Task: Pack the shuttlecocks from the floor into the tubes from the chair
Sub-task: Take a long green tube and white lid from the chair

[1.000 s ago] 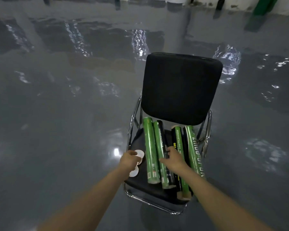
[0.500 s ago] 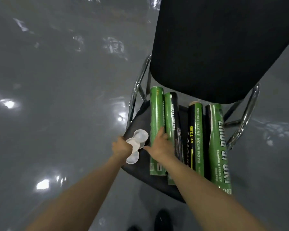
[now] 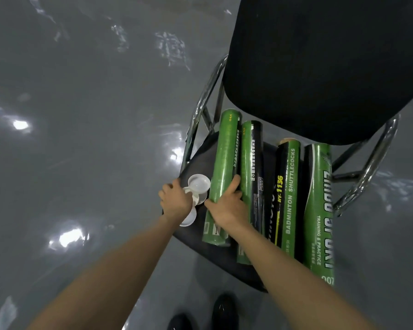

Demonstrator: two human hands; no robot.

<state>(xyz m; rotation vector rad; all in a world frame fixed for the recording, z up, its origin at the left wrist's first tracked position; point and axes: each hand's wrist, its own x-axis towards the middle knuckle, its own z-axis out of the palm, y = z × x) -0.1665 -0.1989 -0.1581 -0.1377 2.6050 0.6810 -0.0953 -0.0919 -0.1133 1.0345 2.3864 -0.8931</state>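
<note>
Right hand [image 3: 227, 207] now closing round the glossy green cardboard tube [image 3: 224, 160], left hand [image 3: 176, 198] still clutching round translucent plastic caps [image 3: 198, 184]

Head view, steeply down, close above chair [image 3: 320, 67]

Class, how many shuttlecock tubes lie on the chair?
4, side by side: leftmost green tube gripped by the right hand, green-black tube beside it, black HY-1136 tube, rightmost green tube.
</note>
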